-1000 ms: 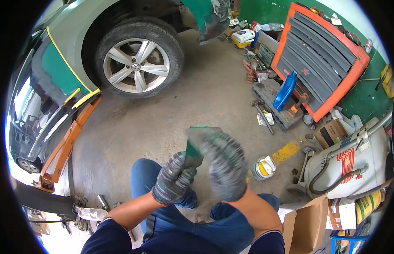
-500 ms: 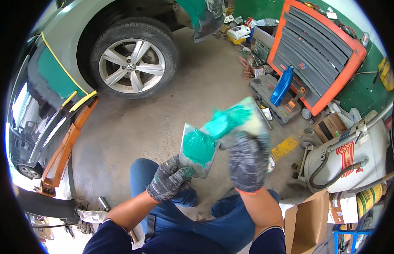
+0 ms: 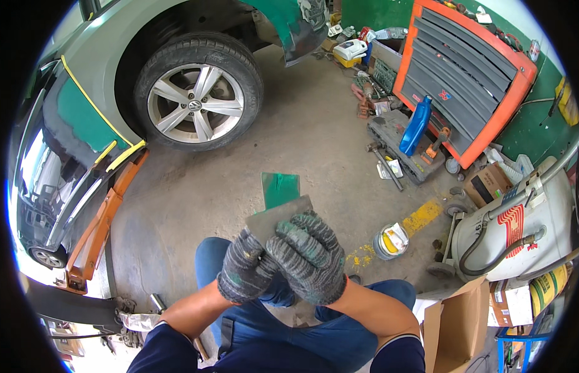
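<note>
My left hand (image 3: 246, 267), in a grey knit glove, is closed on a flat putty spreader (image 3: 281, 186) whose face is coated with green putty. The lower part of that plate is hidden behind a second, grey putty spreader (image 3: 272, 219). My right hand (image 3: 309, 258), gloved the same way with green stains on the fingers, grips this second one. The two plates overlap in front of my knees, and the hands are close together, seemingly touching.
A car wheel (image 3: 196, 104) and green-patched bodywork stand ahead left, beside an orange lift arm (image 3: 106, 221). An open tin (image 3: 391, 241) sits on the floor to the right. Beyond are a hammer (image 3: 386, 166), a blue bottle (image 3: 416, 126), an orange tool cabinet (image 3: 467, 74) and a white tank (image 3: 507, 230).
My right hand has moved left and closer to my left hand, bringing its spreader across the other plate. The putty heap on the left plate now looks flattened or hidden. The tin has come into view.
</note>
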`<state>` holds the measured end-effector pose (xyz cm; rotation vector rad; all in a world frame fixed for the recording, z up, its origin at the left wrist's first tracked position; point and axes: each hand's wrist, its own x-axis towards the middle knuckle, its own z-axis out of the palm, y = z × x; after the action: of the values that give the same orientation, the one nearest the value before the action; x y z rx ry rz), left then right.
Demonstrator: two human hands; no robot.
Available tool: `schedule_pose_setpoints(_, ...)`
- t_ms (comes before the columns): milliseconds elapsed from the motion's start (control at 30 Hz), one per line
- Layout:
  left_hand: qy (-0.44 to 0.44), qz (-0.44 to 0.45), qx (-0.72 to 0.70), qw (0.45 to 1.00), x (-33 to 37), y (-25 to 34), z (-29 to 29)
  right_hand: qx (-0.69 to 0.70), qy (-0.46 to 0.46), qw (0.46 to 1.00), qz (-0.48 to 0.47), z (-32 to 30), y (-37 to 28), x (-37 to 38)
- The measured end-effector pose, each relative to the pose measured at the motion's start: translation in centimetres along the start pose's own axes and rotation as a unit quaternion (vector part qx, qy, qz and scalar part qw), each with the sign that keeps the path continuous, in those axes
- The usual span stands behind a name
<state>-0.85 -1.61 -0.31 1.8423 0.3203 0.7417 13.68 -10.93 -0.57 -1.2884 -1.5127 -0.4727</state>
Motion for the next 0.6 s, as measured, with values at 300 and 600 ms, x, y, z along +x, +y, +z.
schedule_pose_setpoints(300,0.066,-0.18,-0.141,0.971,0.7,0.7,-0.9,0.435,0.068,0.854,0.277,-4.1,4.5,4.1)
schedule_pose_setpoints(600,0.064,-0.251,-0.12,0.959,-0.3,-0.8,-0.1,0.372,-0.067,0.876,0.299,-3.0,3.7,2.2)
